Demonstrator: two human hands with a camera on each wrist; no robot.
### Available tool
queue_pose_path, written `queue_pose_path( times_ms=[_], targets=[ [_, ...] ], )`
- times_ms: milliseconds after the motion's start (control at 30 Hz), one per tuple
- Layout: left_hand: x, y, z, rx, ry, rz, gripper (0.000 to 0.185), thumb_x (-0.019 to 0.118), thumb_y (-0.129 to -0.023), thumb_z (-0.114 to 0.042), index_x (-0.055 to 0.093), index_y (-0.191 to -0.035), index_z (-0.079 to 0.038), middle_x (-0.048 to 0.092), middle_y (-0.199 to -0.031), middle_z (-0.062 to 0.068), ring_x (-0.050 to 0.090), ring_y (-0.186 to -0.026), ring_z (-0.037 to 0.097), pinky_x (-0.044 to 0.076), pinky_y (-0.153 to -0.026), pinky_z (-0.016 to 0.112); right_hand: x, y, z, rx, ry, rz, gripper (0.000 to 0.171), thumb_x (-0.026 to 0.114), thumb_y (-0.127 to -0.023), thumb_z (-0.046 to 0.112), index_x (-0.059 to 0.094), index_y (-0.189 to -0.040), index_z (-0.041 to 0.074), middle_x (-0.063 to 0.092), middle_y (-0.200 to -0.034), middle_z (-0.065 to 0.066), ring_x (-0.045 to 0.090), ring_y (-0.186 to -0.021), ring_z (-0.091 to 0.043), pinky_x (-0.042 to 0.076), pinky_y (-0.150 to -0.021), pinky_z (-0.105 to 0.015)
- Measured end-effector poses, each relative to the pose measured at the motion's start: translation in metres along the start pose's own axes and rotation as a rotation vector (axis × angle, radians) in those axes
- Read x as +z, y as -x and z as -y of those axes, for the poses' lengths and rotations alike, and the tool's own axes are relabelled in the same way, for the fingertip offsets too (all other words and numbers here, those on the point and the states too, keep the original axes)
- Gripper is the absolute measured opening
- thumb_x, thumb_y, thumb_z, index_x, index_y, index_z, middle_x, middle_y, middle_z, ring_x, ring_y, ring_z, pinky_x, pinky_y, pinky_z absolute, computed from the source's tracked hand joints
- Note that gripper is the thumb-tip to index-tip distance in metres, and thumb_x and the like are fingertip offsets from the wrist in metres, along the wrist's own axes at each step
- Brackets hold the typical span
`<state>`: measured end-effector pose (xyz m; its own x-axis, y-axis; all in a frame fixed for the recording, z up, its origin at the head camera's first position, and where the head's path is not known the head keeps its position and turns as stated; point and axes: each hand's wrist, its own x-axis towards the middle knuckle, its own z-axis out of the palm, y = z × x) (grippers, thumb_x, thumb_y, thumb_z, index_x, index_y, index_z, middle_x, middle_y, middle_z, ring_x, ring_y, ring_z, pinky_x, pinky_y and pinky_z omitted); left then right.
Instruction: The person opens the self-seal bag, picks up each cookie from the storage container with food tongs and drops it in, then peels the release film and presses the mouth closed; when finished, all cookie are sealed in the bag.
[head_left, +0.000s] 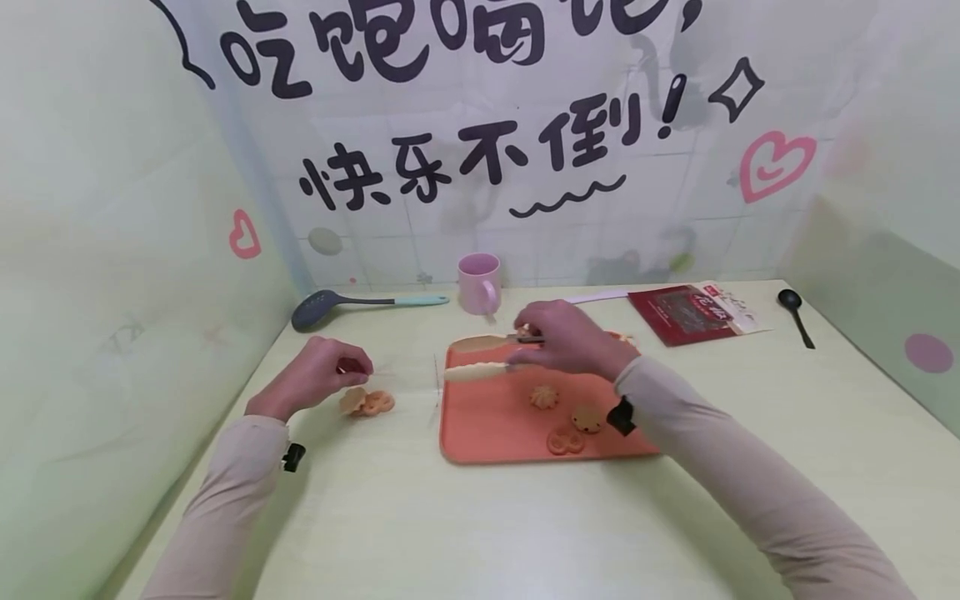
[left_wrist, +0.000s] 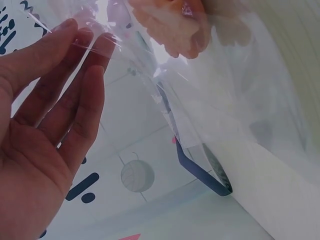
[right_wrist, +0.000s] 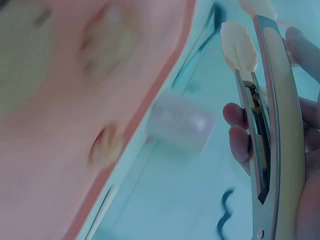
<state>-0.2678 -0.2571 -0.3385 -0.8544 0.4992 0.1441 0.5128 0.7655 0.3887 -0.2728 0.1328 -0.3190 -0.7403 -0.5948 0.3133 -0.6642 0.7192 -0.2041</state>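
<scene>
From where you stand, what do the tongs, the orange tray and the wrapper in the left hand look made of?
The tongs look like brushed metal with cream, probably plastic or silicone, tips: grey sheen in the right wrist view. The orange tray seems matte plastic, evenly coloured. The wrapper looks like thin clear film: it creases, and the wall shows through.

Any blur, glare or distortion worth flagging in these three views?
Head view: sharp at the centre, wide-angle bending at the edges, soft even light. Left wrist view: the left hand is clear, but a clear plastic bag veils the scene with pale glare. Right wrist view: the orange tray is badly out of focus; the tongs are sharper.
</scene>
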Motion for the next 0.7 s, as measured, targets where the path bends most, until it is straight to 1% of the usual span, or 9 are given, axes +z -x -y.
queue_pose_path(
  times_ms=[100,200,367,433,567,700],
  targets=[
    [-0.001,-0.001,0.0,-0.012,0.003,0.007,0.009,0.078,-0.085,-0.004,0.077,-0.093,-0.007,0.075,-0.085,0.001,0.067,-0.077,0.007,0.056,-0.072,0.02,-0.004,0.012,-0.019,0.051,0.023,0.005,0.052,0.082,-0.08,0.049,0.072,-0.108,0.006,0.072,-0.094,-0.005,0.063,-0.078,-0.017,0.055,-0.075,-0.037],
    [-0.001,-0.002,0.0,-0.022,-0.001,0.012,0.008,0.078,-0.085,-0.005,0.077,-0.093,-0.007,0.075,-0.086,0.002,0.068,-0.078,0.008,0.056,-0.073,0.021,-0.005,0.022,-0.037,0.087,0.034,-0.004,0.048,0.083,-0.079,0.047,0.072,-0.102,0.006,0.069,-0.085,-0.003,0.059,-0.073,-0.015,0.052,-0.071,-0.034],
    [-0.002,-0.002,0.0,-0.035,0.001,0.024,0.009,0.077,-0.086,-0.005,0.077,-0.095,-0.007,0.076,-0.087,0.001,0.068,-0.079,0.009,0.056,-0.074,0.021,-0.005,0.035,-0.063,0.141,-0.001,-0.015,0.044,0.084,-0.079,0.046,0.071,-0.095,0.007,0.067,-0.079,-0.002,0.056,-0.069,-0.014,0.047,-0.064,-0.031],
    [-0.001,-0.003,0.0,-0.033,0.007,0.024,0.01,0.077,-0.085,-0.003,0.077,-0.095,-0.006,0.075,-0.087,0.001,0.068,-0.079,0.009,0.056,-0.073,0.021,-0.006,0.039,-0.07,0.169,-0.017,-0.009,0.044,0.084,-0.079,0.046,0.071,-0.094,0.007,0.067,-0.079,-0.003,0.054,-0.069,-0.014,0.045,-0.063,-0.029],
    [-0.001,-0.003,0.0,-0.023,0.013,0.01,0.009,0.078,-0.084,-0.002,0.077,-0.093,-0.006,0.075,-0.085,0.001,0.068,-0.078,0.009,0.056,-0.073,0.022,-0.006,0.044,-0.081,0.211,-0.031,-0.008,0.045,0.084,-0.077,0.048,0.071,-0.091,0.008,0.06,-0.072,-0.001,0.049,-0.066,-0.014,0.04,-0.062,-0.028],
    [0.0,-0.003,-0.001,-0.009,0.01,0.005,0.009,0.078,-0.085,-0.003,0.077,-0.092,-0.007,0.075,-0.085,0.0,0.068,-0.077,0.008,0.056,-0.073,0.021,-0.006,0.049,-0.088,0.219,-0.039,-0.021,0.046,0.084,-0.077,0.049,0.072,-0.094,0.008,0.061,-0.072,0.0,0.051,-0.067,-0.013,0.043,-0.065,-0.029]
  ],
)
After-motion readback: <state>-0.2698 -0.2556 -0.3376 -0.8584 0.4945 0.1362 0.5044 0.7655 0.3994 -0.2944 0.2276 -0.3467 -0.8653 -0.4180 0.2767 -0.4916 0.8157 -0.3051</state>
